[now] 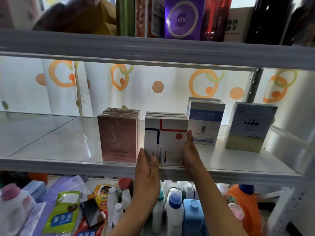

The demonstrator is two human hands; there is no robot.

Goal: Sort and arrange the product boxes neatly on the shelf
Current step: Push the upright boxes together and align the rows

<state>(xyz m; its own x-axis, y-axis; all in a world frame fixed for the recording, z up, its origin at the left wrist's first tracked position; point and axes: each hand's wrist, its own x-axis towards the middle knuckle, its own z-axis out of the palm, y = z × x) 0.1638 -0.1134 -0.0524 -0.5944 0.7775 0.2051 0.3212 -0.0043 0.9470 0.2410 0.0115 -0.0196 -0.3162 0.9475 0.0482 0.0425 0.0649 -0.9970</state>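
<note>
A stack of white boxes with red and blue lines [167,140] stands upright at the front of the white shelf [68,143]. My left hand [147,169] presses flat against its left side, with the thumb on its front. Flat against its right side lies my right hand [190,150], fingers straight. Just left of it stands a stack of pink boxes [119,137]. Further back to the right are a blue and white ROMESON box [204,123] and a pale blue and tan box [250,126].
The shelf's left half is bare. The shelf above holds a purple box [184,17] and other packages. Below are several bottles [173,212], an orange detergent jug [243,203], snack packets and a black phone [92,212]. A metal upright [255,84] rises at the right.
</note>
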